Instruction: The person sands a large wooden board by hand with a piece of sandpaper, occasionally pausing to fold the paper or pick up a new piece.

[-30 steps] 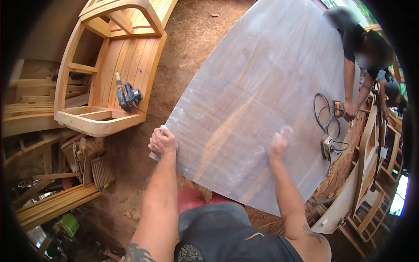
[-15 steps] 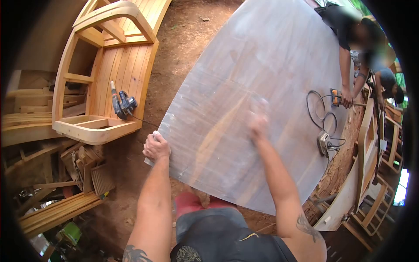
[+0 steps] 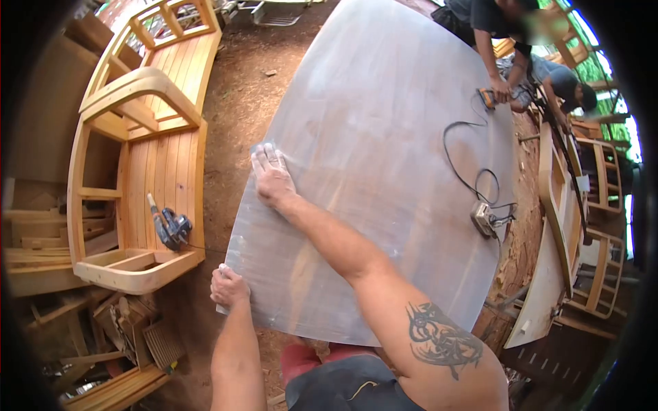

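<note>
A large whitish, dusty wooden panel (image 3: 384, 123) with brown grain showing through spreads out before me. My left hand (image 3: 230, 286) is curled around its near left edge, close to the corner. Further up, my right hand (image 3: 274, 178) lies flat on the panel by the left edge, its fingers stretched out and white with dust. A thin bluish-grey edge peeks out at those fingertips; what lies beneath the palm is hidden.
Left stands a wooden bench-like frame (image 3: 137, 205) with a blue-black power tool (image 3: 170, 229) on it. A corded sander (image 3: 484, 218) rests on the panel's right side. Across it, a person (image 3: 490, 41) holds an orange tool (image 3: 486, 98). Timber offcuts (image 3: 130, 329) lie lower left.
My right hand has swept from the middle of the panel to its left edge, and its blur is gone. My left hand stays on the edge. The view has shifted.
</note>
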Demonstrator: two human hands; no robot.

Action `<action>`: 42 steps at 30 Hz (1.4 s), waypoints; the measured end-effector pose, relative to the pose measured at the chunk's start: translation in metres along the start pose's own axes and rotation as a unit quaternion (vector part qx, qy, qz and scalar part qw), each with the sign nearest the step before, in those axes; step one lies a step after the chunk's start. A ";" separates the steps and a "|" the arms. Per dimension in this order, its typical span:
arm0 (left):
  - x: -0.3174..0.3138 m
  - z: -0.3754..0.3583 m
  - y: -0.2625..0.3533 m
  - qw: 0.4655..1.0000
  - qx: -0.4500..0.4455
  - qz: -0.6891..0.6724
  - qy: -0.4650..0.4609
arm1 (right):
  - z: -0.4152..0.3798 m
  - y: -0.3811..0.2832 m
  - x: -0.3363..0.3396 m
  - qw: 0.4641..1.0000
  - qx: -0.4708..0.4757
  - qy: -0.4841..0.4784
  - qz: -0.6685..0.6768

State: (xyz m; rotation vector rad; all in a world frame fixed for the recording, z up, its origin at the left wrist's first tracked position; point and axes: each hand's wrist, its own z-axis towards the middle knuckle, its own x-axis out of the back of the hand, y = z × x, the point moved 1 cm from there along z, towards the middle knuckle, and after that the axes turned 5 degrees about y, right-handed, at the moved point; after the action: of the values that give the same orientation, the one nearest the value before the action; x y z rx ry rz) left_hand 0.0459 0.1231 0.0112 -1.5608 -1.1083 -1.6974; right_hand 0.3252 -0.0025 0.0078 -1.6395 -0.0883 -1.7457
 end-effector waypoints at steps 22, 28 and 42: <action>0.000 0.000 -0.001 1.000 -0.009 0.006 0.027 | 0.008 0.020 0.005 0.999 -0.003 -0.022 -0.040; 0.000 0.000 0.002 1.000 -0.003 0.001 -0.004 | -0.222 0.216 0.072 0.973 -0.199 0.092 -0.065; -0.005 0.001 -0.006 1.000 -0.006 0.002 0.013 | 0.038 0.019 0.002 0.999 -0.045 0.023 -0.019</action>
State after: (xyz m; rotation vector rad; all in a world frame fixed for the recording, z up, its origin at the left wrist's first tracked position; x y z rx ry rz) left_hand 0.0422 0.1266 0.0052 -1.5425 -1.0834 -1.7200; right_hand 0.3675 0.0014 0.0089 -1.6713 -0.0208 -1.8391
